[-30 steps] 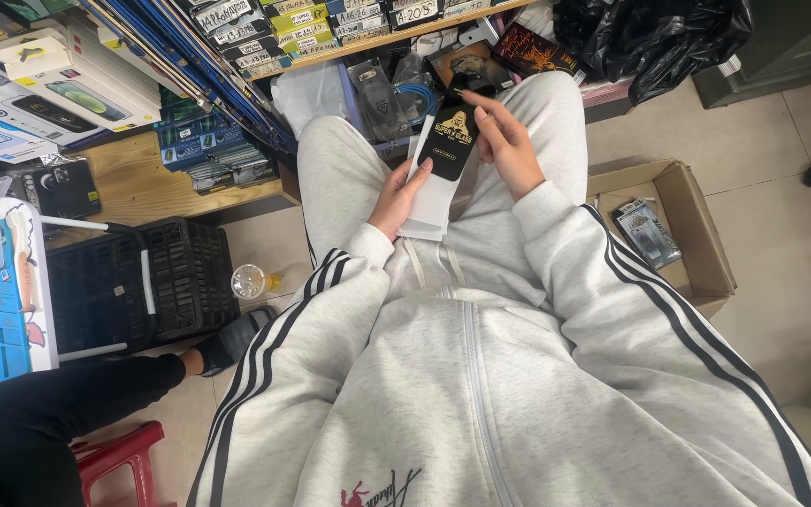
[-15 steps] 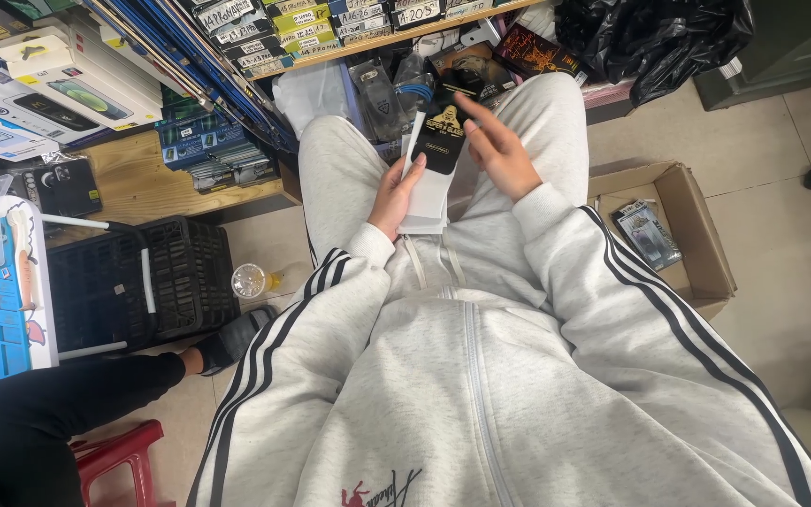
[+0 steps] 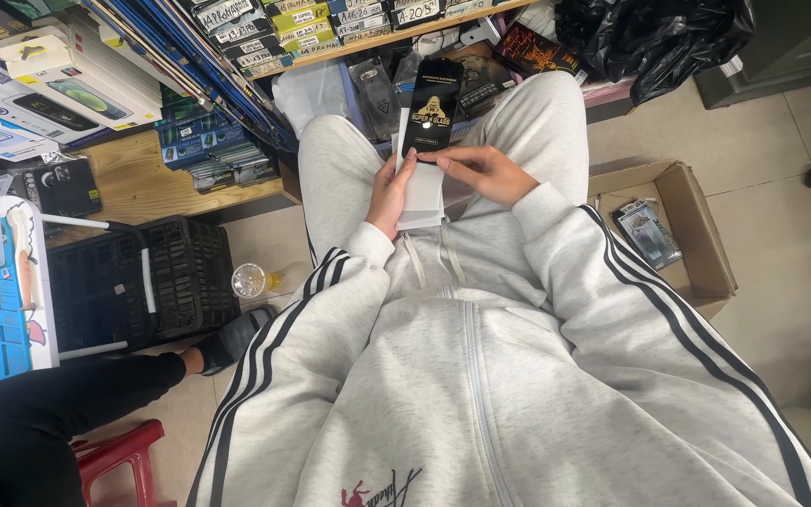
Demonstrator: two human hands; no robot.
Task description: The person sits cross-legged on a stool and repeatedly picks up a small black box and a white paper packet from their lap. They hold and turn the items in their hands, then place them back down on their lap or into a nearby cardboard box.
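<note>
Both hands grip one slim black packet (image 3: 431, 110) over your lap: your right hand (image 3: 481, 172) pinches its near end, your left hand (image 3: 393, 191) steadies white sleeves (image 3: 421, 195) beneath. Cluttered shelves (image 3: 237, 66) far, black crate (image 3: 133, 282) left, cardboard box (image 3: 696, 235) right.

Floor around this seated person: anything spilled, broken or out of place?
Nothing spilled or broken. One oddity: a small clear cup sits on the floor tiles beside the black crate, close to another person's foot, where it might be kicked.

The black packet (image 3: 430, 111) now stands upright — both hands shifted below it.
</note>
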